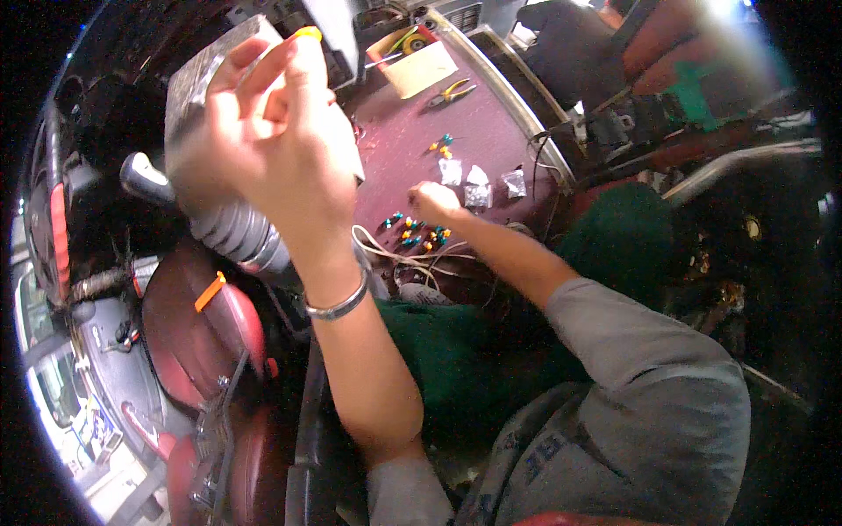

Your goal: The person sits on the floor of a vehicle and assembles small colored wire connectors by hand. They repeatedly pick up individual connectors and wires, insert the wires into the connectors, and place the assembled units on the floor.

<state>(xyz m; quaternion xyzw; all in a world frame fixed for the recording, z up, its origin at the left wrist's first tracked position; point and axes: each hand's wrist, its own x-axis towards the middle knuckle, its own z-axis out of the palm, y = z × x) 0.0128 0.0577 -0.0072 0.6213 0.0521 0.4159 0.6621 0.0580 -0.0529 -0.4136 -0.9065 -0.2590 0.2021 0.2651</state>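
My left hand (pixel 272 131) is raised high, above the dark red surface (pixel 386 158). Its thumb and a fingertip pinch a small yellow piece (pixel 309 33), of which only a bit shows. Low over the same surface, my right hand (pixel 434 202) has its fingers curled together; what they hold, if anything, cannot be made out. Just below that hand lies a loose group of small yellow and teal pieces (pixel 412 235). A few more such pieces (pixel 443 147) lie farther away. Small clear plastic bags (pixel 478 195) rest beside the right hand.
Pliers with yellow handles (pixel 452 92) lie near an open cardboard box (pixel 417 70) with tape and tools in it. A pale cable (pixel 395 254) runs along the near edge. To the left are a gear lever (pixel 147 180), a red seat (pixel 202 324) and a steering wheel (pixel 57 219).
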